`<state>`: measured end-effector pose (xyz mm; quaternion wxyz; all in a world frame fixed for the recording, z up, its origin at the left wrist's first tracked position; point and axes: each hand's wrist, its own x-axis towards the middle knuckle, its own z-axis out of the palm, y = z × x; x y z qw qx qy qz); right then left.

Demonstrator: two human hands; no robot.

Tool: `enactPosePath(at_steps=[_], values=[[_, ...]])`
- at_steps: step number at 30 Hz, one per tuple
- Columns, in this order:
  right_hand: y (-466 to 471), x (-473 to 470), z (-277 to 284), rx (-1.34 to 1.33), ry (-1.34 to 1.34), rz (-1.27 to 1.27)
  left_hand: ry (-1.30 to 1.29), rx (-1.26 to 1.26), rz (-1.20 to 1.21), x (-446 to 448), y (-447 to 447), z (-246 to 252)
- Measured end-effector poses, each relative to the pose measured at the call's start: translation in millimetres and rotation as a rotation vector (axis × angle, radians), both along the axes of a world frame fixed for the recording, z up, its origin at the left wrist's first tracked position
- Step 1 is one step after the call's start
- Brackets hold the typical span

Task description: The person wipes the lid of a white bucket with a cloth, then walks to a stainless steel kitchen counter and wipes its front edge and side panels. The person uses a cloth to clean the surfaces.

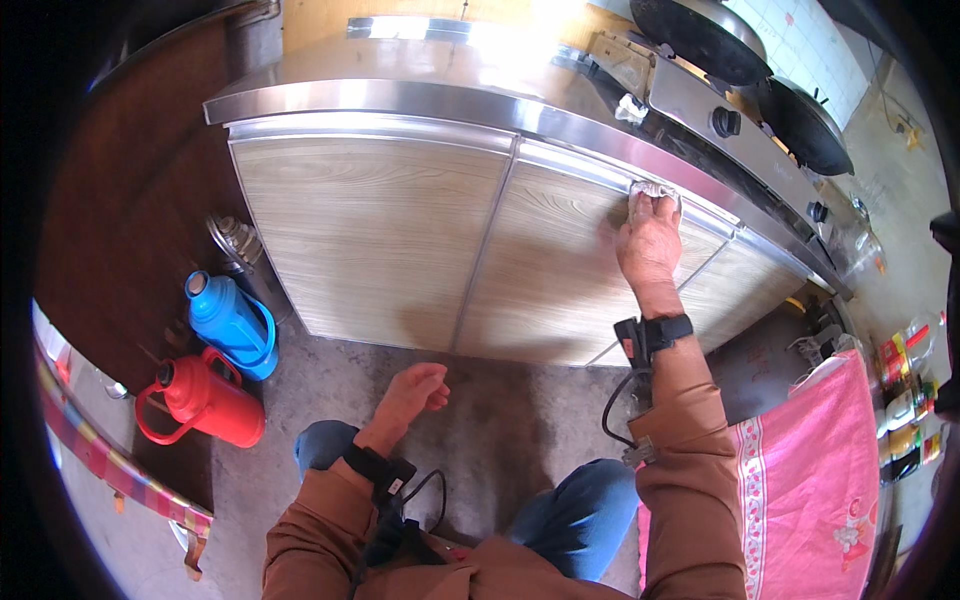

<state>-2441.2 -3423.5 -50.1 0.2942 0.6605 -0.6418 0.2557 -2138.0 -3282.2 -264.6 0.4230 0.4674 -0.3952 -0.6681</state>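
My right hand (649,244) presses a crumpled, light-coloured cloth (652,189) against the metal strip (574,161) along the top of a wood-grain cabinet door (555,255). Its fingertips lie on the cloth, just under the stainless steel countertop edge (420,96). My left hand (412,394) hangs over the concrete floor, fingers curled in and nothing visible in them. Left of the door being touched, a wider wood-grain door (367,232) is shut. Both wrists wear black straps with cables.
A gas stove (694,97) with two dark woks (701,37) stands on the counter. Blue (232,319) and red (214,401) thermos flasks stand at left, near a metal flask (259,266). A dark gas cylinder (765,367) and a pink cloth (810,480) are at right, beside several bottles (900,409).
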Motion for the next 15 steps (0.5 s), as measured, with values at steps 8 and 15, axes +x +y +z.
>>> enactPosePath(at_steps=[8, 15], values=[[-5, 121, -1, -0.011, -0.006, 0.291, -0.008, 0.036, 0.041, 4, -1, 1], [4, 62, -2, -0.006, -0.008, 0.222, -0.004, 0.036, 0.079, 4, -4, -9]])
